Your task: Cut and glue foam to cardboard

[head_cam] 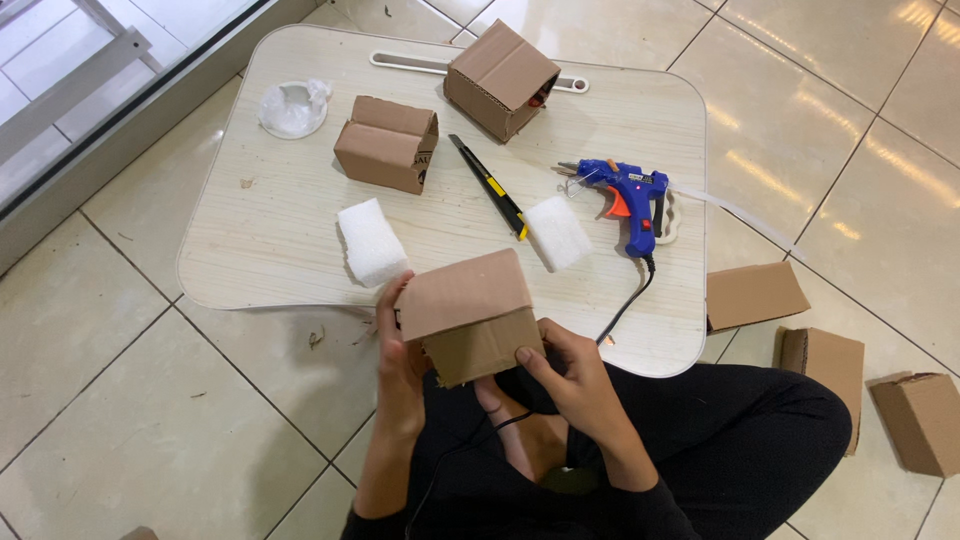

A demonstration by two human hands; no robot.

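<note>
A: Item held?
B: One cardboard box (pixel 470 315), plain brown, gripped between both hands above the near edge of the worktop (pixel 250 250). Left hand (pixel 398 345) clasps its left side; right hand (pixel 565 370) closes on its lower right corner, thumb on the front face.
A: Worktop contents?
B: Two further brown boxes, one at the centre-left (pixel 387 142), one at the far edge (pixel 500 78). Two white foam blocks (pixel 372 242) (pixel 558 232). Utility knife (pixel 488 185), black and yellow, between them. Blue glue gun (pixel 628 198) to the right, cord trailing off. White crumpled wrapper (pixel 293 107), far left.
A: Floor?
B: Three cardboard boxes (pixel 755 295) (pixel 825 365) (pixel 920 420) on the tiles, right of the person's knee.
</note>
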